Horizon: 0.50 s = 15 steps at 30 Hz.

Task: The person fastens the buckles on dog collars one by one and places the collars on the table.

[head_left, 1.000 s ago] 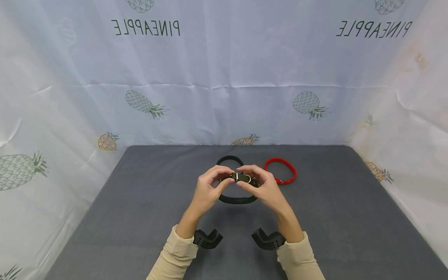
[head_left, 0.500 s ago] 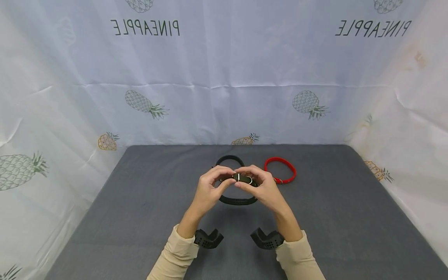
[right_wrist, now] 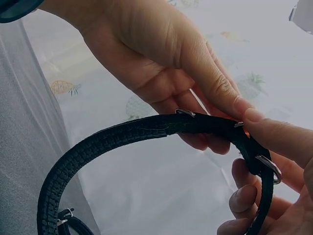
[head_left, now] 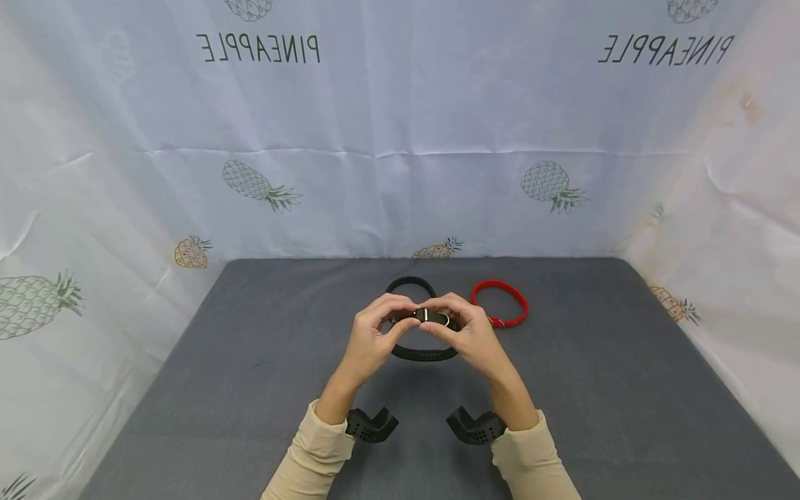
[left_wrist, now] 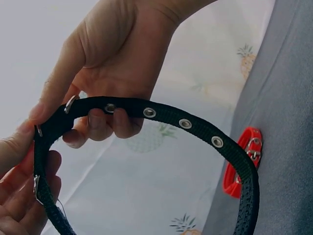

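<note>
A grey surface [head_left: 250,389] stands before a pineapple-print backdrop [head_left: 400,139]. Above its middle, the left hand [head_left: 369,340] and right hand [head_left: 471,337] hold a black collar [head_left: 425,354] off the surface, the fingers [left_wrist: 100,125] of each hand curled round and pinching the strap on either side of its metal buckle [head_left: 431,317]. Behind lie a second black collar [head_left: 409,283] and, to the right, a red collar [head_left: 500,303].

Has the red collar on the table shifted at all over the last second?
No. The red collar lies in the same spot on the grey table, just right of the black collar that both hands hold.
</note>
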### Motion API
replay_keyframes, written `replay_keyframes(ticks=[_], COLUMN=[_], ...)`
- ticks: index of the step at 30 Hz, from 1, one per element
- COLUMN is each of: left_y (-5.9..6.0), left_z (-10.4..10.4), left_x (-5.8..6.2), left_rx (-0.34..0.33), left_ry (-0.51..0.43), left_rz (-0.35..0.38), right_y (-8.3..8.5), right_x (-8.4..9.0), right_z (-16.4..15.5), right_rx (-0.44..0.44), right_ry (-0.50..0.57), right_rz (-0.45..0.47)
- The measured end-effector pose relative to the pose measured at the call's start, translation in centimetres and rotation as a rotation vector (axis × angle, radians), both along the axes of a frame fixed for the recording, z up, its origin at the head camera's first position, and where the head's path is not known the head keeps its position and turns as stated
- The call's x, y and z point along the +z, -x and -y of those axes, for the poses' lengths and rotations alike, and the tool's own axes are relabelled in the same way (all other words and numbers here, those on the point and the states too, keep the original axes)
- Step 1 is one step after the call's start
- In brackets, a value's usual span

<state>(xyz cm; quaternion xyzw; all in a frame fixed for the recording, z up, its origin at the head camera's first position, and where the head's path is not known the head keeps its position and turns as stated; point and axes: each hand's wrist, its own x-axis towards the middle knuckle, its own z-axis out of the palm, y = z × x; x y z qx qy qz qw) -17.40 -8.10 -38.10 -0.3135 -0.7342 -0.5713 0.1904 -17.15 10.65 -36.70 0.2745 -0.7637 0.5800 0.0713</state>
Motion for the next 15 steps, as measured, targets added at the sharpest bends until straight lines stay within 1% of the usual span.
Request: replay_keyframes(ticks=[4, 10, 15], left_y=[0.13, 0.2, 0.22], left_z=[0.02, 0.05, 0.15], left_x=[-0.08, -0.14, -0.13], left_rx=[-0.003, 0.004, 0.019], left_ry=[-0.001, 0.001, -0.001], left_rz=[-0.028, -0.022, -0.048], right_y=[0.11, 0.2, 0.13], right_x=[-0.07, -0.21, -0.13], right_z=[0.01, -0.02, 0.02], right_rx=[-0.001, -0.009, -0.004], right_ry=[-0.001, -0.005, 0.001], right_rz=[-0.007, -0.008, 0.008])
